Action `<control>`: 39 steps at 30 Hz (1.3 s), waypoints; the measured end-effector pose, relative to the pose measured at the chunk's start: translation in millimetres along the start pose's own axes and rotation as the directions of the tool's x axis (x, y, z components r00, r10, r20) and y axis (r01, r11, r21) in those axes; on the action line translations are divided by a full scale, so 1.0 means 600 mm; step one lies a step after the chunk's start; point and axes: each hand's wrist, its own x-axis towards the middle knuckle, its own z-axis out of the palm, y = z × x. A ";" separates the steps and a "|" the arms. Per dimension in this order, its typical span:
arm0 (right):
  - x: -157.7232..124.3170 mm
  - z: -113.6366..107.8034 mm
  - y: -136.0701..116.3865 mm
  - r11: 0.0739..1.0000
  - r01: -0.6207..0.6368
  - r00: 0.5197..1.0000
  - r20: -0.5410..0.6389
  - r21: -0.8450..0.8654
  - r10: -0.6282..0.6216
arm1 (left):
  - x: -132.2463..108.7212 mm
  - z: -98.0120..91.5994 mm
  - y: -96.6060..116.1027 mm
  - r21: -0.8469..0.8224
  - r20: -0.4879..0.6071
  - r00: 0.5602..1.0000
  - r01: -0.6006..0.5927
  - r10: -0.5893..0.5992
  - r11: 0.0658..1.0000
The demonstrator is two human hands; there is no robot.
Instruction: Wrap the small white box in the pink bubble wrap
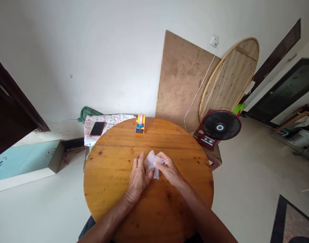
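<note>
A small crumpled plastic bag (150, 162), whitish and see-through, lies on the round wooden table (109, 179) between my two hands. My right hand (168, 167) pinches its right side between thumb and fingers. On the other side, my left hand (138, 175) rests on the tabletop with its fingers stretched out, and its thumb touches the bag's lower left edge. Part of the bag is hidden behind my right fingers. Farther back, near the table's far edge, stands an orange and blue tape dispenser (140, 124), apart from both hands.
A dark phone (97, 128) lies on a printed white sack (114, 118) beyond the table's left edge. To the right, a dark red fan (220, 125) stands on a wooden stool (215, 157). A brown board (182, 77) and a round wooden tabletop (230, 74) lean against the wall.
</note>
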 end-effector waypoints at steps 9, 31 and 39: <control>-0.038 0.014 0.010 0.988 0.026 1.000 -0.008 -0.154 -0.028 | 0.006 -0.017 0.008 0.047 0.140 0.989 0.034 -0.040 0.998; -0.065 0.010 0.045 0.865 0.320 0.947 0.101 -0.387 -0.305 | -0.012 -0.073 -0.022 0.062 0.261 0.875 -0.436 0.408 0.898; -0.105 0.007 0.048 0.567 0.428 0.897 0.256 -0.704 -0.359 | -0.009 -0.101 -0.034 0.115 0.411 0.750 -0.607 0.519 0.786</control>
